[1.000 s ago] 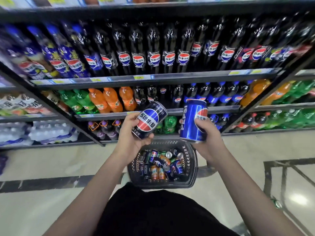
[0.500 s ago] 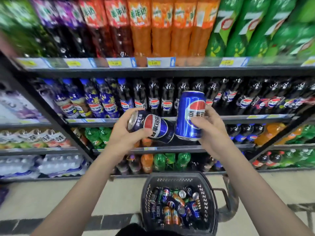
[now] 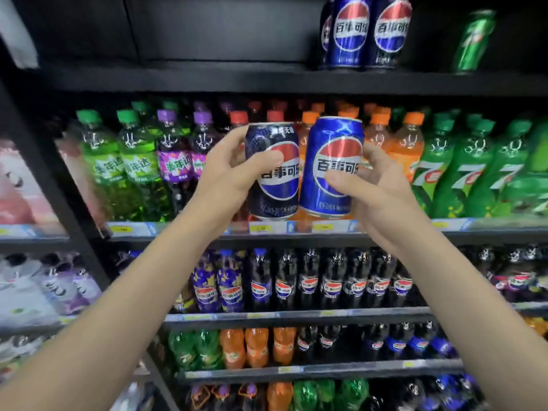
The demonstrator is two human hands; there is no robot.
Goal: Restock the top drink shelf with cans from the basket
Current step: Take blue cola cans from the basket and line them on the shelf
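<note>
My left hand (image 3: 234, 173) grips a dark navy Pepsi can (image 3: 274, 197), held upright. Beside it, touching or nearly so, my right hand (image 3: 367, 185) grips a bright blue Pepsi can (image 3: 335, 143), also upright. Both cans hang in front of the shelf of orange and green bottles, well below the top shelf (image 3: 207, 77). On that top shelf, at the right, stand blue Pepsi cans (image 3: 367, 31) and a green 7-Up can (image 3: 474, 40); its left part is dark and bare. The basket is out of view.
Below the top shelf run several shelves packed with bottles: green and purple Mirinda (image 3: 139, 161), orange soda (image 3: 406, 143), 7-Up bottles (image 3: 474, 173), then dark Pepsi bottles (image 3: 329, 277). A black upright post (image 3: 59, 203) divides the rack at the left.
Both hands have risen with their cans from above the basket to the second shelf. The dark can has turned from tilted to upright. My view has swung upward and the basket has dropped out of sight.
</note>
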